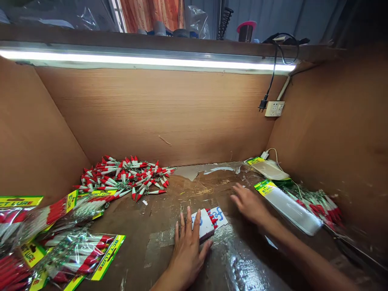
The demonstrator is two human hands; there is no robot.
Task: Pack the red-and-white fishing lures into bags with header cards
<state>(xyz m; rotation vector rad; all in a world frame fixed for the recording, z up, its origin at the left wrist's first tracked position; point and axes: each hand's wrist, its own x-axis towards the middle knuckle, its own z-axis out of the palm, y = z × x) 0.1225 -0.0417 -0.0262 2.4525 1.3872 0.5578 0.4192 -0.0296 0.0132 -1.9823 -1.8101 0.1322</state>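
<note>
My left hand (188, 246) lies with fingers spread, the fingertips over the near left side of a small white box (205, 224). Red-tipped pieces (213, 218) show at the box's open end, beside a white flap (220, 216) with blue lettering. My right hand (247, 202) is stretched out low over the table to the right of the box, with nothing visible in it. Just right of that hand lies a flat clear packet (291, 208) with a yellow-green header. Whether the right fingertips touch the tabletop, I cannot tell.
A heap of red-and-white fishing lures (124, 176) lies at the back left. Filled lure packets (81, 254) pile up at the front left. More lures (321, 206) lie at the right. A black plug (263, 104) hangs beside a wall socket (275, 108).
</note>
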